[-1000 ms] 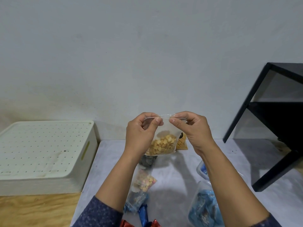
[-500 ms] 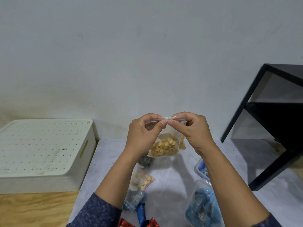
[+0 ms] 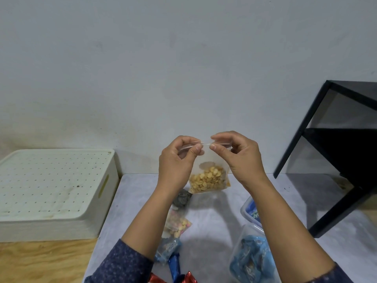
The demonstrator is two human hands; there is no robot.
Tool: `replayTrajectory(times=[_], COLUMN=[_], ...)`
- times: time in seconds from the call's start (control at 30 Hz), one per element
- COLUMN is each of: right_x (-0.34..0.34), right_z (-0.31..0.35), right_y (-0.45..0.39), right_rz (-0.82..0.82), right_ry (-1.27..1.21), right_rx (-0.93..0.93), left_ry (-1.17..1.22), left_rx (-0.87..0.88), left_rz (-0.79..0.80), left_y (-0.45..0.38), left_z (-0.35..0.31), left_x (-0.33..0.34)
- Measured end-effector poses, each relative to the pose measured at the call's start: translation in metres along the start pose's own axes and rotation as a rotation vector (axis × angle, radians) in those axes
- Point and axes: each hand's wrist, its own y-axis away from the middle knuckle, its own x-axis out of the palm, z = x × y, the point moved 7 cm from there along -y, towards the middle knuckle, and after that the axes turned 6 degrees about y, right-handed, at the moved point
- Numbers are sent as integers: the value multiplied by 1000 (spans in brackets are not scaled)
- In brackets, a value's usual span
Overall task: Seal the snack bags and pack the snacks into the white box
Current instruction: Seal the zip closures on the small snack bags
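A clear zip bag of yellow round snacks (image 3: 208, 179) hangs in the air above the grey table top (image 3: 214, 217). My left hand (image 3: 177, 162) pinches the left part of its top strip between thumb and fingers. My right hand (image 3: 240, 158) pinches the strip just right of the middle. The two thumbs are a small gap apart. The white box (image 3: 51, 190) stands at the left with its perforated lid on.
On the table lie a bag of mixed pastel snacks (image 3: 177, 224), a grey spiral-patterned packet (image 3: 183, 198), blue-wrapped snack bags (image 3: 253, 260) at the right, and blue and red wrappers (image 3: 175, 268) near the front edge. A black shelf frame (image 3: 336, 152) stands at the right.
Both hands slid slightly along the top strip; the thumbs met half a second ago and now sit a little apart. The bag stays held at the same height.
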Motion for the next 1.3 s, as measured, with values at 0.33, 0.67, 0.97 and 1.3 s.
replayTrajectory(times=[0.33,0.67,0.97,1.3], right_x=[5,10,28,38], right_z=[8,8,11,-13], right_y=[0,0,7,3], right_rz=[28,70,188,138], right_ry=[145,129,183,198], right_rx=[-190,-162,-211,16], left_ry=[-53,-202,-170,-107], left_rx=[122,159,135,155], left_rz=[-36,18,-110,135], left_y=[-2,-4,-9,-11], left_z=[-5,-6,-7,3], left_x=[-5,-6,-25,-34])
